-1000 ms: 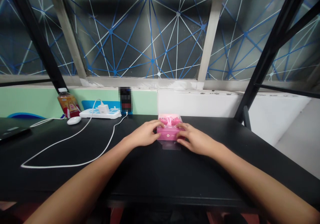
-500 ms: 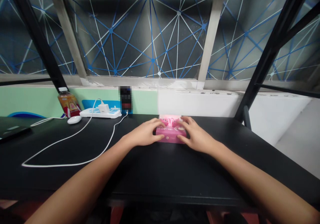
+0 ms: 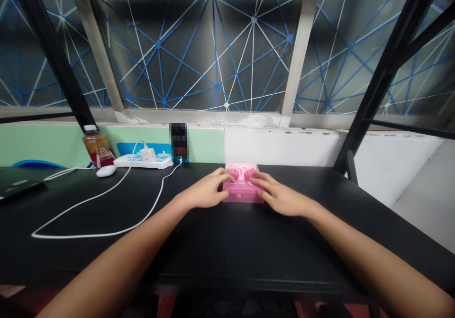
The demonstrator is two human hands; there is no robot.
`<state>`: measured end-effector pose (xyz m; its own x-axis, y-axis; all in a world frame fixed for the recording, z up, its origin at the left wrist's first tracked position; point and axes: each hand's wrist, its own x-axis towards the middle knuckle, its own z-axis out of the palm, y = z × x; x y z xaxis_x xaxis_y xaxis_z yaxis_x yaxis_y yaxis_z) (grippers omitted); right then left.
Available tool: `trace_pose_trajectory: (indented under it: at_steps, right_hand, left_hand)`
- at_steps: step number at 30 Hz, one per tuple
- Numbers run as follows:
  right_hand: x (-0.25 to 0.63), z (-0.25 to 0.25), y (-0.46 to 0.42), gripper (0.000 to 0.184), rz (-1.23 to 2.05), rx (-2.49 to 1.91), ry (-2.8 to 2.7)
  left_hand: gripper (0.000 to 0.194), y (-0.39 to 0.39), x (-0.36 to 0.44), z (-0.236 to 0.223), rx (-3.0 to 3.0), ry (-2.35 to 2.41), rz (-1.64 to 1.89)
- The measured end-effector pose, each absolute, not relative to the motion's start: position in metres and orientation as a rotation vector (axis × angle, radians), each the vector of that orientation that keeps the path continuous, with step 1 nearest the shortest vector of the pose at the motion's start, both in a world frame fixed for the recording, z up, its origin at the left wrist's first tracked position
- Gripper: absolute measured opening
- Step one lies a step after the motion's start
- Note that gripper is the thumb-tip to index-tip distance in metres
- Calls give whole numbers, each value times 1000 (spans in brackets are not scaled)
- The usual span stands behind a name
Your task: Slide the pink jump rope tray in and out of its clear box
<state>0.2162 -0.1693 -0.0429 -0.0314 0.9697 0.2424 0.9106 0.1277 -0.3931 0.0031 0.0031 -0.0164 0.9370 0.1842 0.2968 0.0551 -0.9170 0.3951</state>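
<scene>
Left hand (image 3: 206, 191) at the left end of the pink box (image 3: 243, 195), right hand (image 3: 287, 200) at its right end; on each, the thumb lies by the front face and the fingers reach over the top, thumb and fingers parted, though whether either hand clamps the box cannot be told. Box sits on the black desk (image 3: 231, 247), between the two hands. Farther off, left of the box: white mouse (image 3: 106, 171), then white power strip (image 3: 124, 161) and white-capped bottle (image 3: 96, 145); behind the box, white wall panel (image 3: 284, 147), then patterned window (image 3: 194, 48).
</scene>
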Motion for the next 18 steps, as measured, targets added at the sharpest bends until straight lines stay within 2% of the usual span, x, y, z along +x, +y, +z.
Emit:
trace_pose_trajectory:
  at_steps: [6,11,18]
  right_hand:
    - [216,-39,-170,59,216,-1800,-1963]
    - [216,-37,-172,46,116,-1786,-1942]
    - [210,-34,-173,45,-26,-1858,-1960]
  left_hand:
    - [45,4,1,-15,2699,154,405]
    - [38,6,0,-14,2666,110,361]
    - [30,4,2,-11,2672,105,384]
